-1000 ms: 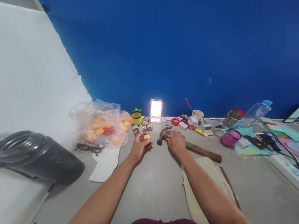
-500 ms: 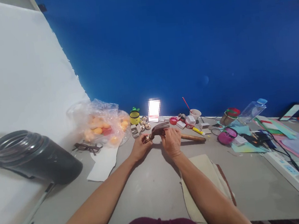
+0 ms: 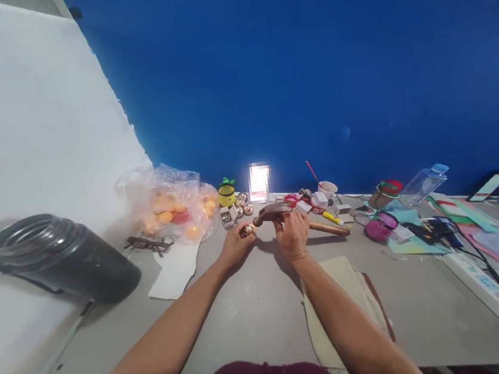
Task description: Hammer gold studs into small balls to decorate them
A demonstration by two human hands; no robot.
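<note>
In my left hand (image 3: 235,246) is a small round ball with a gold studded pattern (image 3: 249,230), pinched at the fingertips above the table. My right hand (image 3: 292,233) grips a claw hammer (image 3: 330,227) close to its head, with the wooden handle pointing out to the right. The hammer's striking face is turned toward the ball, a small gap apart from it. Behind my left hand lie several similar patterned balls (image 3: 243,205), beside a small open box of metal bits (image 3: 226,218).
A clear bag of orange items (image 3: 171,211), glasses (image 3: 148,244) and a dark flask (image 3: 69,261) are on the left. A folded cloth (image 3: 335,309) lies under my right forearm. A yellow tube (image 3: 333,218), a cup (image 3: 327,189) and a power strip (image 3: 480,278) are on the right.
My right hand and the hammer have moved slightly to the right, so the hammer head now stands apart from the ball. More of the ball shows in my left hand.
</note>
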